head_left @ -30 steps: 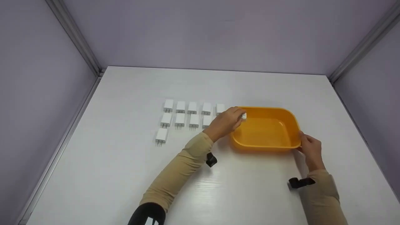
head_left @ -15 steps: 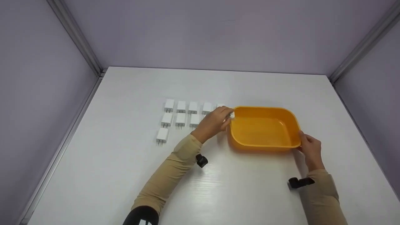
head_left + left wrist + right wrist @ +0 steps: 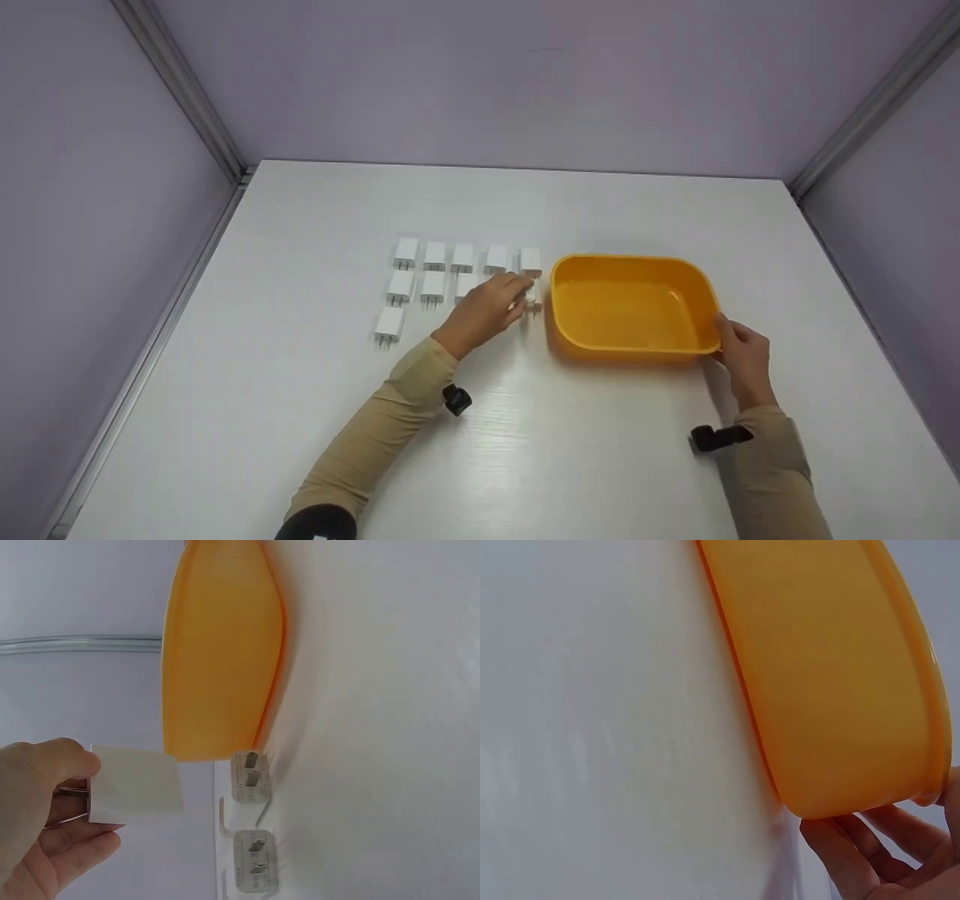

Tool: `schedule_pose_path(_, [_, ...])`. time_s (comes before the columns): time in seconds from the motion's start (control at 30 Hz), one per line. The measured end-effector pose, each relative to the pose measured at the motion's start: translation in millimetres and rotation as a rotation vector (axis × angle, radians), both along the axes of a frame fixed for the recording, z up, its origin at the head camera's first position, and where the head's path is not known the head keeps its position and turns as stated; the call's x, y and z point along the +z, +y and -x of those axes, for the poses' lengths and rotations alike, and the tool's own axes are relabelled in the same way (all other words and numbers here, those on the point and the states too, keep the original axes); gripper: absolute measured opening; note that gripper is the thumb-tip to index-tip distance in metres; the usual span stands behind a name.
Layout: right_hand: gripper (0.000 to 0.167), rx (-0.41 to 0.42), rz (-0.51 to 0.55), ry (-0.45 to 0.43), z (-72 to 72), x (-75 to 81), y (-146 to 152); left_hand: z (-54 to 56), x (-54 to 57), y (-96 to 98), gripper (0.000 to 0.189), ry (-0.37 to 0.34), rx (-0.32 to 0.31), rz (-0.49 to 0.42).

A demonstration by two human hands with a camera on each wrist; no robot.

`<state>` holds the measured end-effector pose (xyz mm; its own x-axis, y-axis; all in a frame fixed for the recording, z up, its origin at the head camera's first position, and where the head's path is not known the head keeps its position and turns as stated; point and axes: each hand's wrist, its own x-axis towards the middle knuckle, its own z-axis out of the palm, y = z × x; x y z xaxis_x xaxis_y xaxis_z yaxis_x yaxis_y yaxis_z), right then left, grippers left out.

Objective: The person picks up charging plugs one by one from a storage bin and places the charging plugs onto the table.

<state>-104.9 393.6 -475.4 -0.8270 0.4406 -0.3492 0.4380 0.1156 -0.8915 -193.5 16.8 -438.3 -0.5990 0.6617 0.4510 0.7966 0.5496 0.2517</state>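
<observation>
My left hand [image 3: 480, 311] pinches a white plug adapter [image 3: 136, 784] between thumb and fingers, its metal prongs pointing back toward the palm in the left wrist view. In the head view this hand is over the right end of the adapter rows, just left of the orange tray [image 3: 630, 315]. Two adapters [image 3: 255, 862] on the table show their prong faces below the held one. At the tray's right end, my right hand [image 3: 745, 360] grips the rim, with the thumb near the rim and fingers against the outer wall [image 3: 832, 690]. Nothing lies in the tray.
Several white adapters [image 3: 405, 253] lie in neat rows left of the tray, prongs toward the person. A single adapter [image 3: 388, 324] starts a third row at the left. Walls enclose the white table [image 3: 480, 465] at the back and sides.
My left hand has moved left and toward the person, carrying the adapter from over the tray's left rim to the right end of the rows. The right hand and tray have stayed put.
</observation>
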Motion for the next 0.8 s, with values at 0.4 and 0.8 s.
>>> schedule_pose_path(0.4, [0.070, -0.003, -0.028, -0.003, -1.4, 2.7, -4.0, -20.6, -24.9, 2.2, 0.029, -0.003, -0.053, 0.083])
schedule_pose_path(0.8, [0.066, -0.021, -0.096, -0.030, -0.1, 0.1, -6.7, -31.5, -37.6, 10.1, 0.019, 0.124, -0.014, 0.123])
